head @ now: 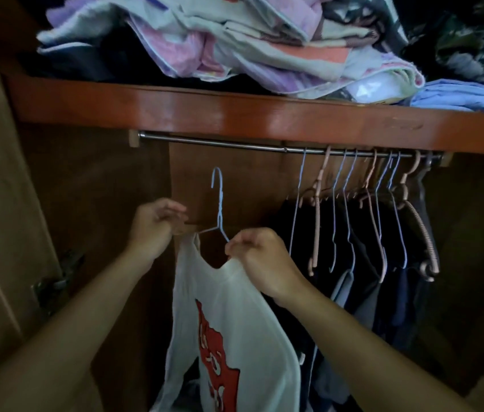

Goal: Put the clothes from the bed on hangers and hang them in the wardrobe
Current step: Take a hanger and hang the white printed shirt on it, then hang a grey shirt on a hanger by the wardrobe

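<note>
Fingers of our left hand (155,224) pinch one shoulder of a white T-shirt (228,331) with a red print, while our right hand (260,258) pinches the other shoulder over a pale wire hanger (219,203). The shirt hangs below the wardrobe rail (220,141), left of dark hung clothes (362,263). We should seat both shoulders evenly, then lift the hook onto the bare rail.
</note>
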Tool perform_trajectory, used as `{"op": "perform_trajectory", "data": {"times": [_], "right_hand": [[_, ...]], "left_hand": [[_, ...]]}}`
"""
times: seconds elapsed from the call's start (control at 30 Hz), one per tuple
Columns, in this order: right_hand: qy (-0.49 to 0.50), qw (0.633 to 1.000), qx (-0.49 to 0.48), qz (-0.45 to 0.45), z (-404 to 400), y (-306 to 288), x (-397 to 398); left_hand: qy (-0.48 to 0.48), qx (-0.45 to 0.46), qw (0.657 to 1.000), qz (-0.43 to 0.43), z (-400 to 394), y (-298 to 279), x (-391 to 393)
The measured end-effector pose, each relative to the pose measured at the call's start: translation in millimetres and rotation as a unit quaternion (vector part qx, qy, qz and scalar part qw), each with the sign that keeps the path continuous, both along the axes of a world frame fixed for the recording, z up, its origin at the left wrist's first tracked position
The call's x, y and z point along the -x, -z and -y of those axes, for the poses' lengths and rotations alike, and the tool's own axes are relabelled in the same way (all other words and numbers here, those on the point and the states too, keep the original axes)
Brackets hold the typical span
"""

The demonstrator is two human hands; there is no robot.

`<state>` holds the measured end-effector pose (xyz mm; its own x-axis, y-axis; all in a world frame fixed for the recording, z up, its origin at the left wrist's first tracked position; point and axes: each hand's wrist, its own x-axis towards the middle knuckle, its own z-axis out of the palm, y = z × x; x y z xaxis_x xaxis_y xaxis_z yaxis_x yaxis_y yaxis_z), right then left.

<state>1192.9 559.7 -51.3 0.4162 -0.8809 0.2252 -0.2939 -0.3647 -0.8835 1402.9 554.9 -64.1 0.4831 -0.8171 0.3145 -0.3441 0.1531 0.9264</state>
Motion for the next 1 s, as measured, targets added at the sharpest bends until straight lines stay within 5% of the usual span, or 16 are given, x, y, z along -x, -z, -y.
{"op": "perform_trajectory", "data": {"times": [0.3,0.6,1.0], "right_hand": [[0.097,0.992,0.013,0.074,40,11,-26],[0.166,0.979,0.084,0.089,93,-15,-8],[0.256,0.957,0.109,0.081,157,-29,25]], "left_hand": [[-0.074,0.052,0.991,-0.096,31,3,7],[-0.043,0.104,0.985,0.127,64,-28,24],[-0.004,0.089,0.957,0.275,103,-53,67]]}}
